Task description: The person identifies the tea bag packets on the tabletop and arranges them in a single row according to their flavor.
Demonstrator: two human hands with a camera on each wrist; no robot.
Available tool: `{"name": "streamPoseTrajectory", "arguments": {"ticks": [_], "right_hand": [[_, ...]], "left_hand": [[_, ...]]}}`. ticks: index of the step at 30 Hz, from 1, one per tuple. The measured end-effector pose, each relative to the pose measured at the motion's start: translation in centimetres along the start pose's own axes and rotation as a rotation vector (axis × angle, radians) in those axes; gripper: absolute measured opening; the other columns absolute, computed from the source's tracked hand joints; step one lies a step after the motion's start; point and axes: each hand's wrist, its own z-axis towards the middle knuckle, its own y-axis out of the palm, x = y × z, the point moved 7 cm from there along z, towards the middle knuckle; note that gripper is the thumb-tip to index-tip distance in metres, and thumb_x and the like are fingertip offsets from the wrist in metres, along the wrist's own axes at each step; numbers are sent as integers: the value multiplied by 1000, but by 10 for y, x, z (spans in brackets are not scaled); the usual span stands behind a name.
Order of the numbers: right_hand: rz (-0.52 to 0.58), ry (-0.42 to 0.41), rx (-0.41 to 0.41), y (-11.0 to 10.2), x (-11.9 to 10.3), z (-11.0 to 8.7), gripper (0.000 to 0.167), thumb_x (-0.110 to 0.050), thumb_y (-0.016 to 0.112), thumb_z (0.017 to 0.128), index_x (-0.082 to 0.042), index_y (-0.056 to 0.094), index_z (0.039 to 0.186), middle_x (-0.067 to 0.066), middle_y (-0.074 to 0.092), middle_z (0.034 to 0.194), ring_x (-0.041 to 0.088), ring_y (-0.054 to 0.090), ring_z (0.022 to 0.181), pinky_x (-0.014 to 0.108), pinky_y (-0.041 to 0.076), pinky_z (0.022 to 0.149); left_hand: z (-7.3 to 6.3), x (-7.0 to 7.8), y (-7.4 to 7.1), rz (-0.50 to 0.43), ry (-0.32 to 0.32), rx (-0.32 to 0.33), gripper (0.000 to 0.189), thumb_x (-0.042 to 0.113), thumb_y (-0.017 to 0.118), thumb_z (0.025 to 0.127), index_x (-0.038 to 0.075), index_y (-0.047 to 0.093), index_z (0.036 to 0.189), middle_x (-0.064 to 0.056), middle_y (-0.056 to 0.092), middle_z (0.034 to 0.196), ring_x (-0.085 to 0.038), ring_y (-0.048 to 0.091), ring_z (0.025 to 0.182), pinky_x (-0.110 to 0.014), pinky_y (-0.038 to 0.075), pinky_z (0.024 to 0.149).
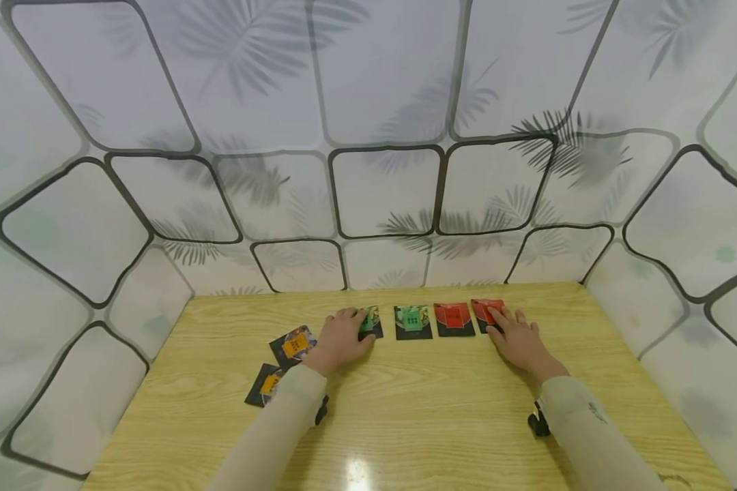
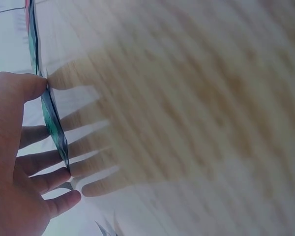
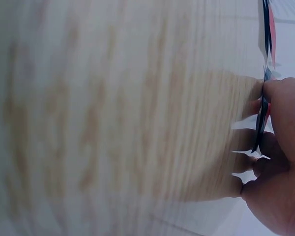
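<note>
A row of flat square packets, dark with coloured fronts, lies along the back of the table. My left hand rests on the leftmost green packet, its thumb and fingertips touching it in the left wrist view. To its right lie a second green packet and a red packet. At the right end my right hand touches another red packet with its fingers loosely spread. The right wrist view shows the thumb at that packet's edge. Neither hand lifts its packet visibly.
Two packets with orange fronts, an upper one and a lower one, lie at the left, partly hidden by the left hand and sleeve. The wooden table meets patterned fabric walls behind and at both sides.
</note>
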Motion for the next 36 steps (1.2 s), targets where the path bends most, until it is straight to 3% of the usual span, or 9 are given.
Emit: {"name": "streamPoseTrajectory", "arguments": {"ticks": [36], "right_hand": [[16,14,-8,0,0,0,61,-37,41,115,0,34,163,38,26,165,69,15,150,87,16,113]], "left_hand": [[9,9,7,15,42,-35,64,47,57,106,14,47,160,-17,50,160,-39,46,149,-63,41,118]]}}
